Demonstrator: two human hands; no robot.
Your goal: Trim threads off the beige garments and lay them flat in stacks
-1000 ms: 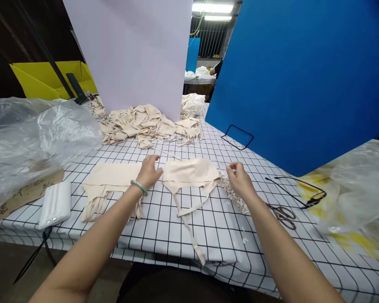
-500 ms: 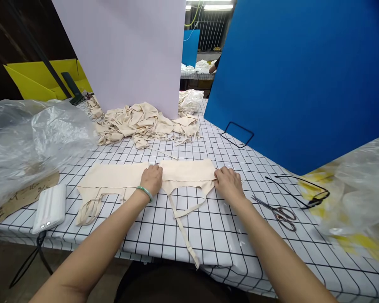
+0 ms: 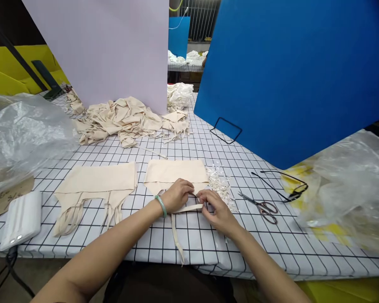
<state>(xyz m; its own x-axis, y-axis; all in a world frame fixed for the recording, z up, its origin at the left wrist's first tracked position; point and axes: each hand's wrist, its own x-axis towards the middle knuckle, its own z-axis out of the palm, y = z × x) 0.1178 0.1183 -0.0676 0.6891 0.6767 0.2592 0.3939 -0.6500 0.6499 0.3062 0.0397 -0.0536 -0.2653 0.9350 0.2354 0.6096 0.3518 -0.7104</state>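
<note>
Two hands (image 3: 196, 202) on soft beige fabric (image 3: 176, 171)

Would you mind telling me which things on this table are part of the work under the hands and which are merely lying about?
In hand:
left hand and right hand, both on the strap
beige fabric piece that the strap hangs from

Lying about:
scissors
white scraps
stacked beige pieces
heap of beige pieces
white power bank
plastic bags

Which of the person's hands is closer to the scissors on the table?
Right. The right hand lies just left of the scissors, not touching them. The left hand sits farther left, on the beige fabric piece.
</note>
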